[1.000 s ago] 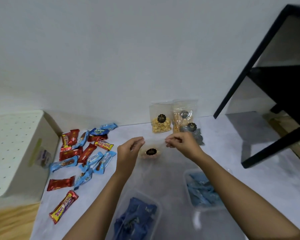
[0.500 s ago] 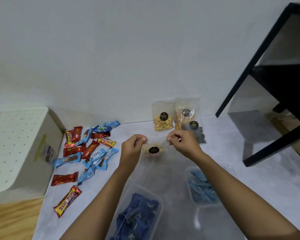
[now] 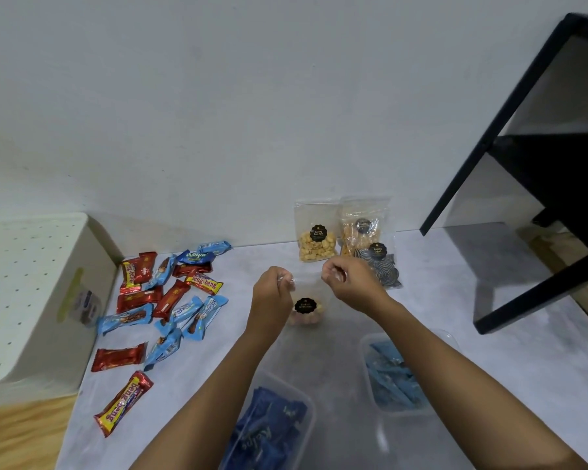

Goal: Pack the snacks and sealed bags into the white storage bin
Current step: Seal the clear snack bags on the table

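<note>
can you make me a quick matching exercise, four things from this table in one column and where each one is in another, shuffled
Things
1. clear bag with pale snacks
2. bag of yellow nuts
3. beng-beng bar
4. dark blue packets

Places
A. lying alone nearest the table's left front edge
B. inside a clear tub at the bottom of the view
C. leaning against the wall
D. pinched at its top by the left hand and right hand

Pairs: 1-D, 2-C, 3-A, 4-B

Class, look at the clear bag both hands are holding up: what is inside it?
The clear bag holds pale round snacks at its bottom, part-covered by a black label. Left hand and right hand pinch its top corners.
</note>
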Demonstrator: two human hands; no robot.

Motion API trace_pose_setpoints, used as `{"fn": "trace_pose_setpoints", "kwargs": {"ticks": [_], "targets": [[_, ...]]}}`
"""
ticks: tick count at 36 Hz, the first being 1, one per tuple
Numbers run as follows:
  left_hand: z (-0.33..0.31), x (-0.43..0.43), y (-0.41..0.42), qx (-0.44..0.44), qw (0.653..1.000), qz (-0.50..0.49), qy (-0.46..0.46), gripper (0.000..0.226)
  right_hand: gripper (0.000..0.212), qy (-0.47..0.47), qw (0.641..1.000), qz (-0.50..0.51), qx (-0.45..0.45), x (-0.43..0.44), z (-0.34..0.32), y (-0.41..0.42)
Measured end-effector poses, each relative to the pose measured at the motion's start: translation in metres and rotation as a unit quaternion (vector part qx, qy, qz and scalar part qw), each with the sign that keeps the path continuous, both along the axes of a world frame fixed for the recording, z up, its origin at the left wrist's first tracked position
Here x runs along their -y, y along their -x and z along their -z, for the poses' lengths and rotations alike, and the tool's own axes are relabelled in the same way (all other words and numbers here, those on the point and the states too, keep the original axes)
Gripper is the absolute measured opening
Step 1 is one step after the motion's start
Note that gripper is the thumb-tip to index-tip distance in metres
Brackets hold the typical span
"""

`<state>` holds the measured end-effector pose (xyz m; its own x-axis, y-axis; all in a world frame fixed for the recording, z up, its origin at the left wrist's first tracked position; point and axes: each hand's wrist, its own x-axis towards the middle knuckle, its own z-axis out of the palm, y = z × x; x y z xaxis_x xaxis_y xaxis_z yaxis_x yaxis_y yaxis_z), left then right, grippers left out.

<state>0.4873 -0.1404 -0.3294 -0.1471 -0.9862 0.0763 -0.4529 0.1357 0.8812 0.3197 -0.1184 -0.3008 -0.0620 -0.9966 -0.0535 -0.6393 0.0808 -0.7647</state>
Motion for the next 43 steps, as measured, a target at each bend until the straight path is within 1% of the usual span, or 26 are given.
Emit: {"fn": "trace_pose_setpoints", "kwargs": {"ticks": [3,6,11,15,19,23,26,28,34,38,40,43], "targets": [[0.000,0.002,0.001,-0.002,1.000,-0.006,0.005,0.023,0.014,-0.007,1.000,-0.007,-0.007,0.003,0.002,0.003],[0.001,0.004,-0.001,0.006,1.000,-0.006,0.011,0.022,0.008,-0.029,0.999,-0.010,-0.025,0.005,0.001,0.004],[0.001,0.003,0.003,0.015,1.000,0.005,0.020,0.020,0.014,-0.021,0.998,-0.024,-0.061,0.012,0.002,-0.003],[0.002,0.005,0.000,0.008,1.000,-0.005,0.026,0.020,0.011,-0.017,0.998,-0.021,-0.047,0.014,0.002,-0.005],[0.001,0.006,-0.002,0.022,0.999,0.018,0.024,0.020,0.006,-0.027,0.998,-0.044,-0.023,0.015,0.001,-0.010],[0.002,0.006,-0.003,0.014,1.000,0.022,0.011,0.020,0.015,-0.010,0.997,-0.069,-0.027,0.020,-0.003,-0.014],[0.002,0.009,-0.006,0.015,1.000,0.021,0.018,0.019,0.003,-0.025,0.997,-0.064,-0.020,0.023,-0.004,-0.016],[0.001,0.010,-0.007,0.017,0.999,0.034,0.014,0.019,0.003,-0.035,0.997,-0.064,-0.019,0.025,-0.004,-0.018],[0.001,0.010,-0.006,0.013,0.998,0.054,-0.008,0.020,0.006,-0.010,0.996,-0.044,-0.080,0.030,-0.006,-0.028],[-0.001,0.014,-0.009,0.026,0.998,0.063,0.002,0.022,0.006,0.001,0.994,-0.026,-0.105,0.030,-0.005,-0.033],[-0.002,0.015,-0.013,0.033,0.997,0.071,0.016,0.023,0.006,-0.003,0.996,-0.028,-0.088,0.031,-0.005,-0.033],[-0.004,0.021,-0.018,0.022,0.997,0.074,0.015,0.016,0.006,-0.038,0.998,-0.042,-0.015,0.031,-0.009,-0.028]]}}
